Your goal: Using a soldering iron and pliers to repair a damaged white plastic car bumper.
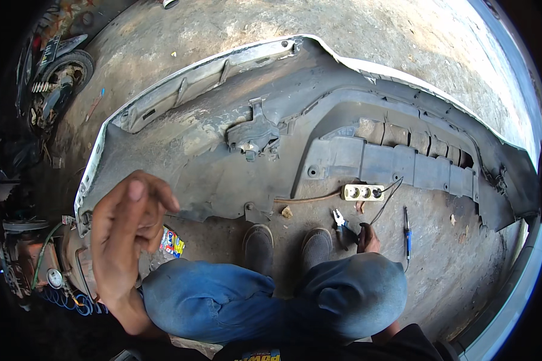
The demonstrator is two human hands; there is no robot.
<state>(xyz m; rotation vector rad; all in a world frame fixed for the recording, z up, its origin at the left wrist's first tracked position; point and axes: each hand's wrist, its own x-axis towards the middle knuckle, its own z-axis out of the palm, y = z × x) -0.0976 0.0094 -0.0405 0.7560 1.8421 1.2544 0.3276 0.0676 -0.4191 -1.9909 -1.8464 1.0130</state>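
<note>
My left hand point(126, 231) is raised at the left, above my knee and in front of the bumper. Its fingers are loosely bent and apart, with nothing visible in them. Down by my right knee, my right hand point(369, 239) closes on a handle of the blue-and-black pliers point(341, 221), whose jaws point up toward the power strip; my knee partly hides this hand. A black cord point(386, 201) runs from the cream power strip point(362, 192) down to beside that hand. To its right lies a blue soldering iron point(408, 236), tip pointing away from me.
A large car bumper point(211, 174), inner side up, spans the floor before my shoes point(317, 246). A colourful packet point(172, 242) and a compressor with a gauge point(55, 277) are at left. Behind stands a motorcycle wheel point(78, 66). Dry leaves point(287, 212) lie about.
</note>
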